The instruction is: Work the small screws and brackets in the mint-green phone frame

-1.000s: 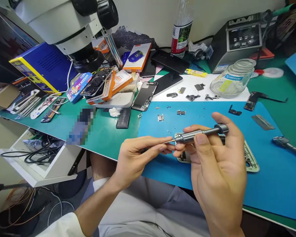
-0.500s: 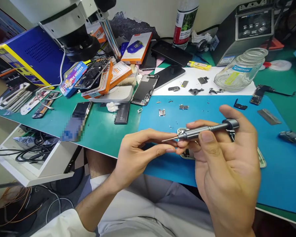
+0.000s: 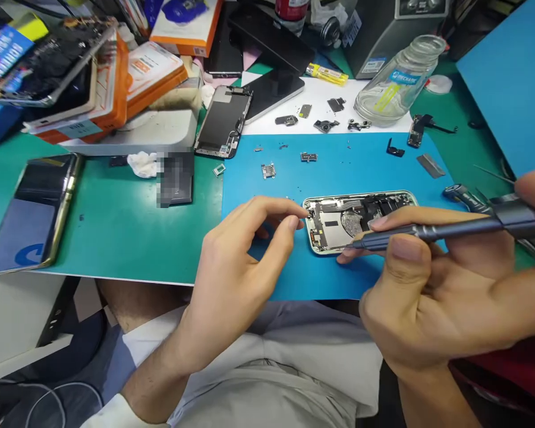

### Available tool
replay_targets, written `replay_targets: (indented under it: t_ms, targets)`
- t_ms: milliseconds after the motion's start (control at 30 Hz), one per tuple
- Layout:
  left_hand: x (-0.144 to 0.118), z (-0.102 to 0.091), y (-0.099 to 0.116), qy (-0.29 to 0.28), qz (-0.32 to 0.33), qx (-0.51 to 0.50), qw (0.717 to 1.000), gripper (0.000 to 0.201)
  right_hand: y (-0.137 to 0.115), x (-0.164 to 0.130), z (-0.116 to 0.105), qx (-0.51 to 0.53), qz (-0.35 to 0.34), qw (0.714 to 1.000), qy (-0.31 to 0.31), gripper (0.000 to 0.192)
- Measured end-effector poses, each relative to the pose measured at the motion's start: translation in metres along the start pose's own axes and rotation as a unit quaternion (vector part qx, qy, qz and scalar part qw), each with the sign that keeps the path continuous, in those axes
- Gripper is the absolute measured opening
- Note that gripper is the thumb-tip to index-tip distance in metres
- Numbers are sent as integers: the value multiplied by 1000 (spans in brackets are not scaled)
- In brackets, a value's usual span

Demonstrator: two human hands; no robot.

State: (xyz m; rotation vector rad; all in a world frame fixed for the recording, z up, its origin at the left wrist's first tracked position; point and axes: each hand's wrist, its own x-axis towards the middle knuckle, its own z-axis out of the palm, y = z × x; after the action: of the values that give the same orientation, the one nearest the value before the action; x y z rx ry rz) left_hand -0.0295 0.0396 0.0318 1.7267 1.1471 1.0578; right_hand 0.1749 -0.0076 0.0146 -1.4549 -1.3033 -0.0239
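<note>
Right hand (image 3: pixel 432 303) is pinching the screwdriver (image 3: pixel 450 229), tip over the phone (image 3: pixel 359 220) | left hand (image 3: pixel 241 261) is loosely open, fingertips at the phone's left end, holding nothing | phone is lying on the blue mat (image 3: pixel 339 166) | tip: keep the phone still, tool straight.

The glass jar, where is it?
In the head view, the glass jar lies on its side at the upper right, on the white sheet behind the blue mat, near small black phone parts.
</note>
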Motion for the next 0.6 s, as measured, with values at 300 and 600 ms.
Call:
replay_targets:
  t_ms: [300,600]
  targets:
    - [5,0,-2,-39,59,62,996,13,13,8,-6,37,56,995,-71,52]
    - [5,1,-3,-43,62,71,995,13,-15,3,-1,-34,-43,994,-97,68]
